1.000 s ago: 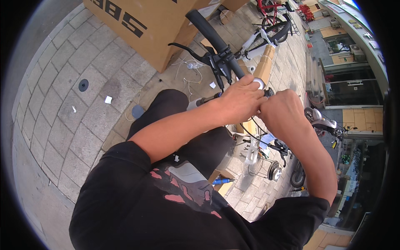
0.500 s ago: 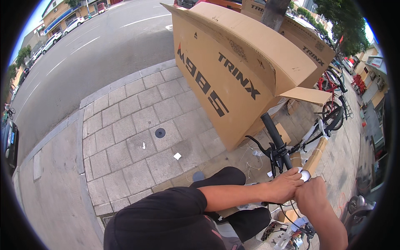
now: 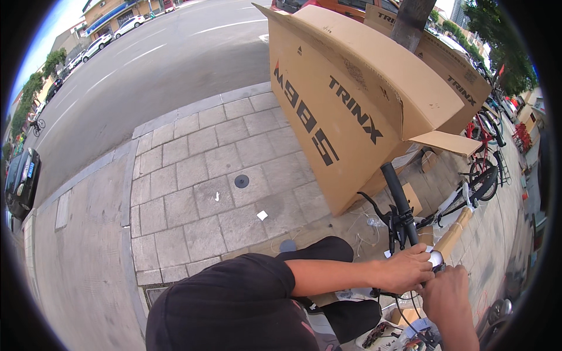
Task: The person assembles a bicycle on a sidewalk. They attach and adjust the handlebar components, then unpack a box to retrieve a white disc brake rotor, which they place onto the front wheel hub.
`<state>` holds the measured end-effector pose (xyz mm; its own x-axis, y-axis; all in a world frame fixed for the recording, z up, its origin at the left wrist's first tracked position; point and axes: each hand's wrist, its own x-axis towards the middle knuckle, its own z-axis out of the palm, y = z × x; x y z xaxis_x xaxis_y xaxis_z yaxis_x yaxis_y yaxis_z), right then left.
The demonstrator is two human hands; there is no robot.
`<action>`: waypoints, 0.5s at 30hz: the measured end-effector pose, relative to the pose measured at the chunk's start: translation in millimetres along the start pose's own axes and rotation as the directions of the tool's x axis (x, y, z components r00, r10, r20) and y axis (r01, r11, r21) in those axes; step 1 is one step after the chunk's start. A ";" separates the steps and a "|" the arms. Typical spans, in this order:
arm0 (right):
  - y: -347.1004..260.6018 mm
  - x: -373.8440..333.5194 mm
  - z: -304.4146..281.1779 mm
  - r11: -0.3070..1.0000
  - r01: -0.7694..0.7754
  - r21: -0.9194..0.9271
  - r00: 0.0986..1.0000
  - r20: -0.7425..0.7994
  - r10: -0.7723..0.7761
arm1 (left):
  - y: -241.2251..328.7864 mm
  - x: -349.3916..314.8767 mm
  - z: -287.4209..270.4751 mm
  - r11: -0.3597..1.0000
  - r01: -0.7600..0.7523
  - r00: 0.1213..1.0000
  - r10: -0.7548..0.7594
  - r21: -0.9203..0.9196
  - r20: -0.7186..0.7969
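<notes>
A black bicycle handlebar (image 3: 412, 233) runs toward me at the lower right, with a rubber grip (image 3: 395, 184) and a brake lever (image 3: 372, 206) at its far end. My left hand (image 3: 405, 269) is closed around the middle of the bar. Close against it, my right hand (image 3: 448, 292) is curled with its fingers bent. Whatever sits inside the right hand is hidden by the fingers. A shiny white round part (image 3: 435, 258) shows just beyond both hands. Black cables (image 3: 404, 310) hang below them. A cardboard-wrapped frame tube (image 3: 455, 233) leads away from the bar.
A large open cardboard box (image 3: 333, 123) stands ahead on the paving, one flap (image 3: 448, 142) sticking out to the right. Packing scraps and loose parts (image 3: 380, 336) lie below the hands. Parked bicycles (image 3: 486, 131) line the right side. A dark car (image 3: 22, 181) is at the far left.
The whole view has swung slightly left, so the box and handlebar appear farther right. My right hand has turned a little at the bar's middle; the left stays on the bar.
</notes>
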<state>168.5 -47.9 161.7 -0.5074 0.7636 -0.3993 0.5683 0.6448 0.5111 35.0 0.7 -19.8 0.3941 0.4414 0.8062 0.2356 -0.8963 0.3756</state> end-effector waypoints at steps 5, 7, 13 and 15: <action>-3.1 -12.2 25.5 0.998 0.021 -0.063 0.980 -0.197 -0.033 | -6.2 -0.2 17.6 0.999 -0.040 0.997 0.039 -0.015 -0.066; 1.0 -4.2 11.5 0.997 0.045 -0.056 0.986 -0.161 -0.054 | -7.0 3.7 29.0 0.991 -0.127 0.980 0.119 -0.044 -0.159; -7.9 14.0 -12.5 0.985 0.113 -0.128 0.994 0.012 -0.112 | -29.1 -0.4 55.6 0.989 -0.094 0.995 0.096 0.114 -0.013; -7.0 12.9 -16.9 0.988 0.089 -0.126 0.996 0.037 -0.085 | -29.4 4.7 50.6 0.988 -0.089 0.996 0.087 0.130 0.015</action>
<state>147.1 -43.1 165.8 -0.5292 0.7069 -0.4693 0.4345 0.7008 0.5657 74.8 31.2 -50.2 0.4261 0.3618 0.8292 0.3131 -0.9189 0.2401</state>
